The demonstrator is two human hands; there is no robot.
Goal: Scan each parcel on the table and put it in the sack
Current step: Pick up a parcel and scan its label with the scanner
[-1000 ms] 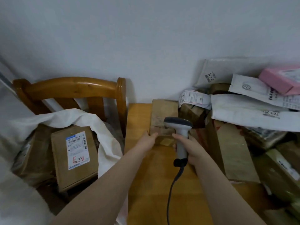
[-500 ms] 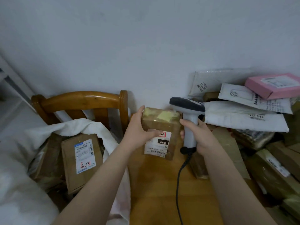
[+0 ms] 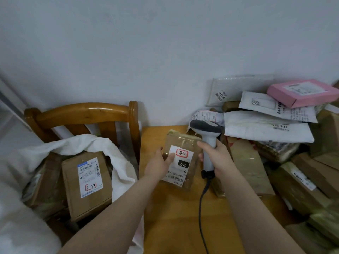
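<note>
A brown parcel (image 3: 183, 143) is being shown at centre, its white label (image 3: 183, 167) being marked with a red-outlined stamp, a black block with white digits, and black barcodes. At its 3 o'clock, a scanner (image 3: 206, 132) is being seen with a dark grey head, pale grey handle and black cable (image 3: 201, 208). At 9 o'clock, a white sack (image 3: 95, 143) is being shown around a brown box (image 3: 69, 197) labelled in white, blue and red. At 1 o'clock, white mailers (image 3: 266, 132) with black print are being topped by a pink carton (image 3: 302, 93). The chair (image 3: 82, 114) and table (image 3: 174, 226) are being shown in honey-coloured wood.

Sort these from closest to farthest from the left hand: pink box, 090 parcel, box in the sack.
1. 090 parcel, held in the left hand.
2. Box in the sack, to its left.
3. Pink box, far off to the right.
</note>
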